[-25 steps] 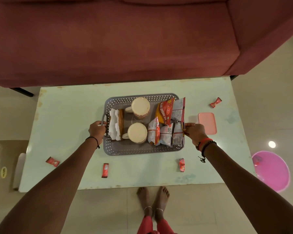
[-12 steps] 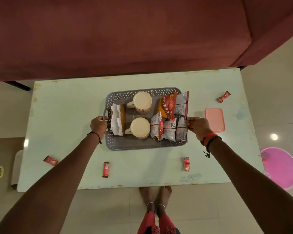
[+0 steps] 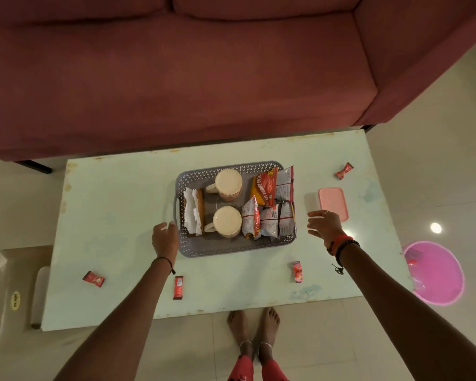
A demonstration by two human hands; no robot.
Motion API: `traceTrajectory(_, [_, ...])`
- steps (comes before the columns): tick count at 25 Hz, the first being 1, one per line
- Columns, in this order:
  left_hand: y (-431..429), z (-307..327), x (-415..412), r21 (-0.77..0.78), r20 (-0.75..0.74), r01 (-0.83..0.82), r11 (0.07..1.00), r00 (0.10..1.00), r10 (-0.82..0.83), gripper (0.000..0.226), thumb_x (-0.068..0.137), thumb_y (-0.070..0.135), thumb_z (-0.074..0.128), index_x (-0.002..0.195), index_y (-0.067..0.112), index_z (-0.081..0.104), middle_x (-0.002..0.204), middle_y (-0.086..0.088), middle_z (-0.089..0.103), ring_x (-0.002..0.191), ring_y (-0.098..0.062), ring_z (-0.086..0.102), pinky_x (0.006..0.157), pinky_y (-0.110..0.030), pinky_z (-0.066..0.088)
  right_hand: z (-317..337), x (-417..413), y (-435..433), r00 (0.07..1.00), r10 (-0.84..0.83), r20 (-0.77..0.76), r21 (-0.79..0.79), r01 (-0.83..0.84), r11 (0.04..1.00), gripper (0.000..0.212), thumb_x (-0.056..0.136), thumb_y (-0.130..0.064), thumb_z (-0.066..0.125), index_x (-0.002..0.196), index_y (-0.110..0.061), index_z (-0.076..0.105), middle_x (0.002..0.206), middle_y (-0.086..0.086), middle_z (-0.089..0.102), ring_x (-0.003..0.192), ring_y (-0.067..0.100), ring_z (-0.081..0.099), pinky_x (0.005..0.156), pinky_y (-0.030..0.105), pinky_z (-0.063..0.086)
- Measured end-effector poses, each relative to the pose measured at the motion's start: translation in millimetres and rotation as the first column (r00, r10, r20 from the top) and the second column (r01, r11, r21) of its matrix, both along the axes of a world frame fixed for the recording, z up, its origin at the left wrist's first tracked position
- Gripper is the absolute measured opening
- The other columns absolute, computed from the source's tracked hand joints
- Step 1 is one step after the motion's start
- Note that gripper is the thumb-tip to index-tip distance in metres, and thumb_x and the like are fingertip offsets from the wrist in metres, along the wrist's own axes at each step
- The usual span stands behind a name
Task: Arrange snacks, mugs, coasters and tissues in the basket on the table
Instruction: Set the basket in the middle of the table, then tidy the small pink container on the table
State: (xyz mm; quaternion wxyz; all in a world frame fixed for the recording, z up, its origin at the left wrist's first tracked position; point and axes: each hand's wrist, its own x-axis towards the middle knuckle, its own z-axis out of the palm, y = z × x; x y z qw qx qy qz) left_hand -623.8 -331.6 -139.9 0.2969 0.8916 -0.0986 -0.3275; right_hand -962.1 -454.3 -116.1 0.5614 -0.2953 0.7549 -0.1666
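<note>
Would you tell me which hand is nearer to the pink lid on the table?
Right. The right hand is open just beside the pink lid; the left hand is across the basket, by its far side.

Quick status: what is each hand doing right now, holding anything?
Left hand: loosely curled beside the basket, holding nothing that shows.
Right hand: open, fingers spread, empty, clear of the basket.

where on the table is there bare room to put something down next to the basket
Widest bare patch: the table left of the basket, beyond the left hand. The strip behind the basket toward the sofa is also free. Tighter on the right: the right hand, pink lid and a red sachet. Basket itself is crowded.
</note>
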Motion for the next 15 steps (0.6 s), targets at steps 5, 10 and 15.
traceTrajectory(5, [42,21,-54,-0.097,0.086,-0.083,0.992,0.992,0.092,0.028,0.096,0.009,0.043,0.114,-0.007,0.057,0.121,-0.026,0.058,0.116,-0.04,0.052,0.099,-0.043,0.039,24,-26,26,0.995,-0.1,0.009,-0.02,0.1,0.995,0.029,0.087,0.01,0.048,0.113,0.011,0.058,0.093,0.019,0.057,0.088,0.028,0.055,0.092,0.041,0.05])
traceTrajectory(10, [55,38,-150,-0.223,-0.008,0.265,0.938,0.962,-0.274,0.016,0.097,0.009,0.043,0.102,0.006,0.057,0.098,-0.016,0.065,0.089,-0.034,0.063,0.078,-0.039,0.049,30,-51,36,0.988,-0.152,0.01,-0.024,0.153,0.988,0.024,0.085,0.011,0.049,0.105,0.007,0.062,0.09,0.019,0.059,0.076,0.025,0.055,0.078,0.036,0.052])
traceTrajectory(15, [26,46,-236,-0.265,-0.148,0.565,0.782,0.777,-0.612,0.014,0.096,0.015,0.045,0.096,0.02,0.058,0.089,-0.002,0.067,0.077,-0.015,0.063,0.071,-0.025,0.05,20,-83,25,0.987,-0.156,-0.033,-0.025,0.156,0.988,0.02,0.082,0.009,0.052,0.096,0.0,0.062,0.077,0.015,0.059,0.061,0.017,0.05,0.062,0.026,0.048])
